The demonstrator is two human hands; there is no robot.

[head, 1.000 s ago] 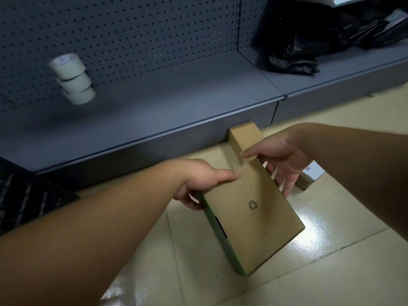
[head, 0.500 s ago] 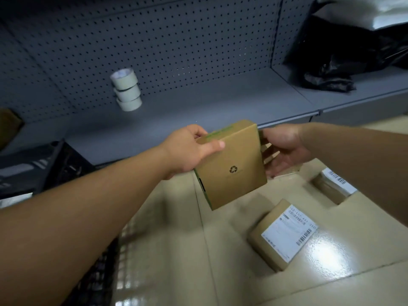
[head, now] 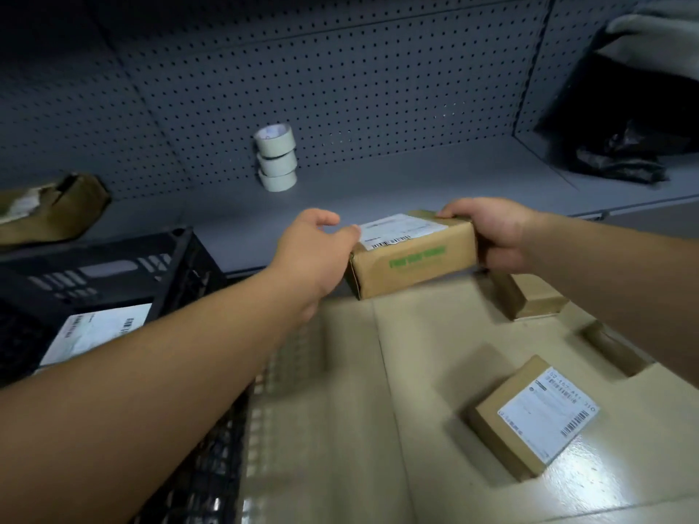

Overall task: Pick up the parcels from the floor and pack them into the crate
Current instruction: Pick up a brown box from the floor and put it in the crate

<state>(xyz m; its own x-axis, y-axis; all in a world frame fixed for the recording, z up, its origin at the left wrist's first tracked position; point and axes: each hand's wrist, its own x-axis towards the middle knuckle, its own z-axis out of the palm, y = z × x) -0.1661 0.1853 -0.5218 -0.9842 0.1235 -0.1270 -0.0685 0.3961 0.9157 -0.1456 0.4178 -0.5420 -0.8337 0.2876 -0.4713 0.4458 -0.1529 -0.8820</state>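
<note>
Overhead, both hands hold a brown parcel (head: 412,255) in the air above the floor (head: 340,429): the right hand (head: 491,232) curls round its 3 o'clock end, while the left hand (head: 314,251) touches its 9 o'clock end with thumb and fingertips. At 8 o'clock sits the black crate (head: 113,274) with a labelled parcel (head: 94,330) inside, and at 5 o'clock another labelled parcel (head: 537,414) lies on the floor.

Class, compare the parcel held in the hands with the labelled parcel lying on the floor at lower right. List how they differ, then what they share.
1. The held parcel is up in the air, gripped by the left hand and right hand; the floor parcel lies untouched on the tiles.
2. The held parcel shows green print on its side; none shows on the floor parcel.

Both are brown cardboard boxes with white barcode labels on top.
</note>
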